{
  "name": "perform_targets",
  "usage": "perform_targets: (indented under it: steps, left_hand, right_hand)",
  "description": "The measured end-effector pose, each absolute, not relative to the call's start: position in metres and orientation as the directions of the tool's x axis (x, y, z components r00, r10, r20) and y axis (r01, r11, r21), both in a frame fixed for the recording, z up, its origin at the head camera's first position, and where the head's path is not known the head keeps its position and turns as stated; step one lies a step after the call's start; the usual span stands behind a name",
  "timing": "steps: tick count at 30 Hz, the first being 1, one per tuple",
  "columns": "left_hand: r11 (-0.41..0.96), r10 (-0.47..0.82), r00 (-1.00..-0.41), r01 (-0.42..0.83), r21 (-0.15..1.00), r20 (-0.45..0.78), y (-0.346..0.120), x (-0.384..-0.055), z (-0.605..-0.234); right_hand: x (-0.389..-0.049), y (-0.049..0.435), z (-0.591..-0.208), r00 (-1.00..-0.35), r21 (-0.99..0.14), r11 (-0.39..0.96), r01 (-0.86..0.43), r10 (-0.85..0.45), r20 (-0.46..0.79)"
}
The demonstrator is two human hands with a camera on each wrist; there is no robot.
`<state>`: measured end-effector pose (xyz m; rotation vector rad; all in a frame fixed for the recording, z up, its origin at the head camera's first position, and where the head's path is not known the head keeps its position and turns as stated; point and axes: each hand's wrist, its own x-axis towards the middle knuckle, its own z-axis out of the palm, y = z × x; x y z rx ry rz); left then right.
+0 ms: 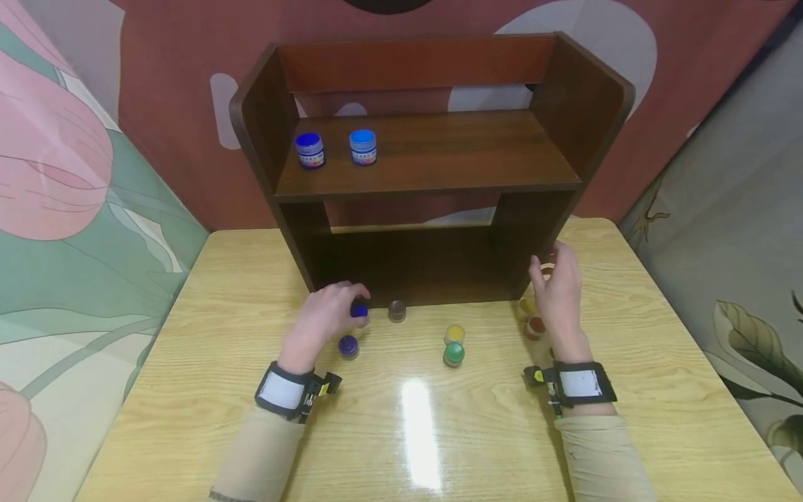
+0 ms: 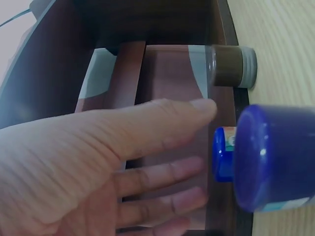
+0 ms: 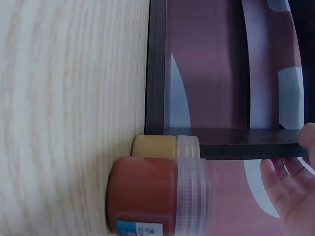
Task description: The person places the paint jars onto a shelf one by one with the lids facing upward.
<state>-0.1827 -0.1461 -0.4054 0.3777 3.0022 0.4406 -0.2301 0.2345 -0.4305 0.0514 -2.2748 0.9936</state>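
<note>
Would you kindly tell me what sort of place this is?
Perhaps an indoor staged workspace, judging by the wood-grain table, the brown shelf unit on it and the patterned backdrop behind.

A pale wood-grain table (image 1: 495, 432) bears a dark-brown, two-tier wooden shelf (image 1: 452, 153) and small, cylindrical, variously coloured jars (image 1: 454, 354); two blue-lidded jars (image 1: 363, 148) stand on the shelf's upper level.

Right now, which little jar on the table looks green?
The green jar, just in front of a yellow jar near the middle; no other jar I can see is green.
</note>
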Motion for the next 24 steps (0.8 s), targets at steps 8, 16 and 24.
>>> perform_targets:
  steps: [8, 16, 24]
  left_hand:
    - [0.935, 0.248, -0.964, 0.213, 0.284, -0.096, -0.144, -0.185, -0.416]
    - [0.94, 0.252, -0.964, 0.221, 0.26, -0.091, -0.142, -0.186, -0.422]
    - [0.936, 0.248, -0.96, 0.202, 0.287, -0.132, -0.141, -0.188, -0.426]
  right_hand:
    - [-0.231, 0.235, -0.43, -0.794, -0.652, 0.704, -0.284, 0.209, 0.571]
    - [-0.231, 0.235, -0.43, -0.793, -0.655, 0.698, -0.289, 0.209, 0.573]
    - [-0.231, 0.235, -0.43, -0.795, -0.659, 0.698, -0.282, 0.214, 0.567]
